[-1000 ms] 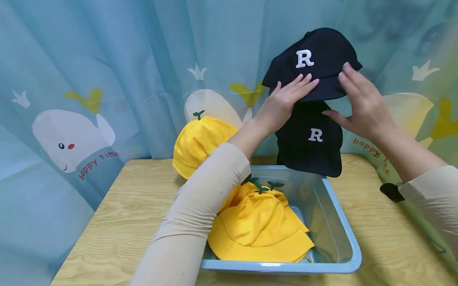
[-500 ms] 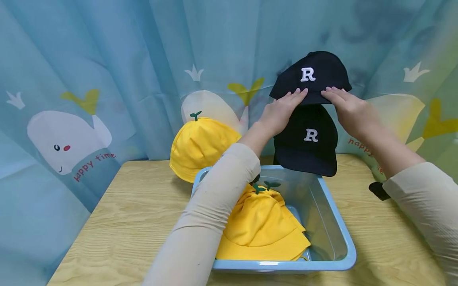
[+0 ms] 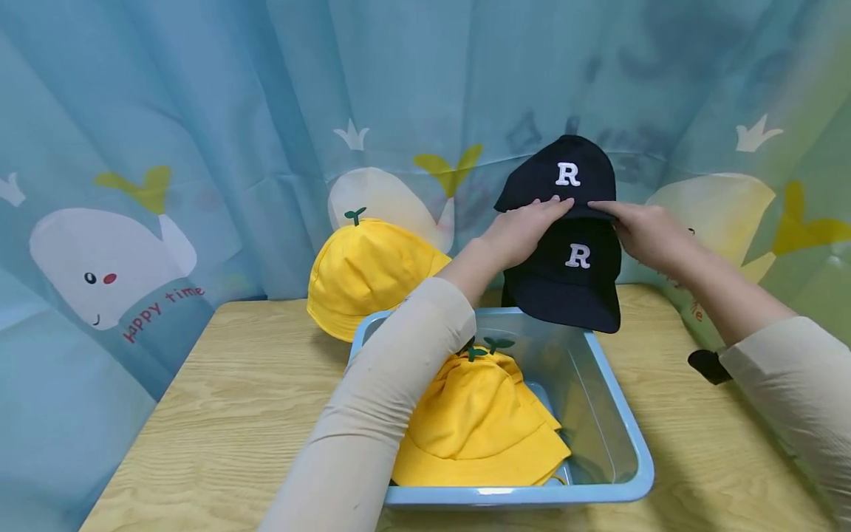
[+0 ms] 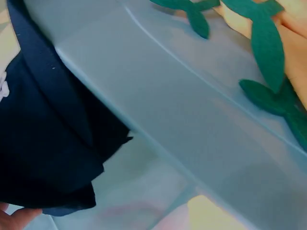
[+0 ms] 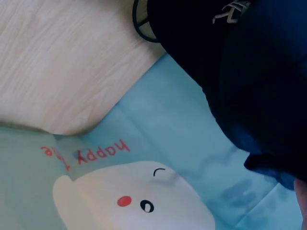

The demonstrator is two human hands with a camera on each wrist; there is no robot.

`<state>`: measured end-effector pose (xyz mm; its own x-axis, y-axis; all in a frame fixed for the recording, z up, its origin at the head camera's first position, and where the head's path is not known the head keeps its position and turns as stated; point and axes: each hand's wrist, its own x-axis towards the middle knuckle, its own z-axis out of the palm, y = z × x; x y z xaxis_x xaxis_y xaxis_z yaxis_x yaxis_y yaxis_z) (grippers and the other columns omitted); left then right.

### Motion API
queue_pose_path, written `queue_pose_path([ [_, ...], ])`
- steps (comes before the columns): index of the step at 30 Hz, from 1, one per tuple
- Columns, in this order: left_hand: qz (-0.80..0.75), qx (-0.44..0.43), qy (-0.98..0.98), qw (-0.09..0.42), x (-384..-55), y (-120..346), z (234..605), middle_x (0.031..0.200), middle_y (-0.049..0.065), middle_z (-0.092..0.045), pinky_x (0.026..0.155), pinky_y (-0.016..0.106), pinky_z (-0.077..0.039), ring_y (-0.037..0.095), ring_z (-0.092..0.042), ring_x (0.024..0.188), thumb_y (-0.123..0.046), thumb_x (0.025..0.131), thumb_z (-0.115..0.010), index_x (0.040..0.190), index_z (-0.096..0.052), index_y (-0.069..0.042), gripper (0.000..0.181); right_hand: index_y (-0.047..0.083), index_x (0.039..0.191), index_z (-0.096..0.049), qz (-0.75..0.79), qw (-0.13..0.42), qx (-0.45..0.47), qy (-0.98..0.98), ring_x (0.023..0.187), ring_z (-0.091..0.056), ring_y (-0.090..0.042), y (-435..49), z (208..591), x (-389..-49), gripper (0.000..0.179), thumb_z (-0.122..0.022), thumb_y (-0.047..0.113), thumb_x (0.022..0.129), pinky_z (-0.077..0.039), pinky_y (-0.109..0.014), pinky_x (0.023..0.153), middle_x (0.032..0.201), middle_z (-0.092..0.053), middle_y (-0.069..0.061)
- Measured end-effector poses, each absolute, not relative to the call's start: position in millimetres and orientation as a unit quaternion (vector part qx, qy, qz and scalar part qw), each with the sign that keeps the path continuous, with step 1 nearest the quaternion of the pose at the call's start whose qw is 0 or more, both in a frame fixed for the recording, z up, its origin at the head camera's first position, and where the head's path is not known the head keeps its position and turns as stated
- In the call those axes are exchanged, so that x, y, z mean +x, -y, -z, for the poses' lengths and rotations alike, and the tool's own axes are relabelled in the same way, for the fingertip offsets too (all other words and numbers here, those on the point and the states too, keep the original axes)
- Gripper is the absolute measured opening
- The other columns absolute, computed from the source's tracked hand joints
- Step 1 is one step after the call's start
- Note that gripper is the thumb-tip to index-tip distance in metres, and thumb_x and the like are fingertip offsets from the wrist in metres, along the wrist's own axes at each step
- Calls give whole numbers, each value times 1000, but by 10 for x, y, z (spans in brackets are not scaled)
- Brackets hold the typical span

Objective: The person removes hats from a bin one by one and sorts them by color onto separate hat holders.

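A black baseball cap (image 3: 588, 166) with a white letter R sits above a second black cap (image 3: 561, 284) of the same kind, at the back of the table. My left hand (image 3: 521, 233) holds the upper cap at the left of its brim, fingers lying on top. At the brim's right side my right hand (image 3: 651, 233) pinches it, thumb mostly hidden. Whether the upper cap touches the lower one I cannot tell. Only fingertips show beside dark cloth in the left wrist view, and a sliver of finger in the right wrist view.
In front stands a light blue plastic bin (image 3: 628, 421) holding yellow hats (image 3: 479, 428) with green sprouts. Another yellow hat (image 3: 372, 273) is raised behind its left corner. A black wire ring (image 5: 144, 28) shows under the caps. A printed curtain (image 3: 219, 148) hangs behind the wooden table (image 3: 246, 384).
The upper cap has come down toward the lower cap. My right hand, loosely beside the cap one second ago, has taken hold of its brim. My left hand has lowered with the cap.
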<state>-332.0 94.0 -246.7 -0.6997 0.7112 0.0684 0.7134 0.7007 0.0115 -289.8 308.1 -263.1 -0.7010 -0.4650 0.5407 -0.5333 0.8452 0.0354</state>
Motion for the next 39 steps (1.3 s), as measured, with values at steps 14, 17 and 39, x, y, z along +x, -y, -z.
queue_pose_path([
  [14, -52, -466, 883, 9, -2982, -956, 2418, 158, -6, -16, 107, 36, -37, 14, -25, 142, -17, 105, -26, 153, -10, -29, 52, -3, 125, -50, -72, 283, 333, 896, 52, -48, -20, -3285, 2862, -2614, 56, -61, -21, 73, -38, -32, 48, 96, -64, -27],
  [17, -57, -476, 878, 0, -2980, -937, 2536, 158, -5, -16, 107, 40, -37, 17, -25, 142, -17, 105, -27, 153, -11, -29, 52, 1, 131, -46, -64, 274, 336, 899, 46, -40, -14, -3292, 3006, -2582, 64, -60, -21, 73, -41, -30, 46, 101, -63, -27],
  [39, -101, -521, 845, -67, -2947, -768, 2861, 158, -4, -19, 111, 24, -27, 12, -26, 142, -11, 102, -38, 153, -14, -27, 58, 0, 129, -51, -42, 193, 339, 920, 37, -39, -7, -3136, 3281, -2335, 54, -64, -11, 77, -40, -22, 42, 119, -59, -30],
])
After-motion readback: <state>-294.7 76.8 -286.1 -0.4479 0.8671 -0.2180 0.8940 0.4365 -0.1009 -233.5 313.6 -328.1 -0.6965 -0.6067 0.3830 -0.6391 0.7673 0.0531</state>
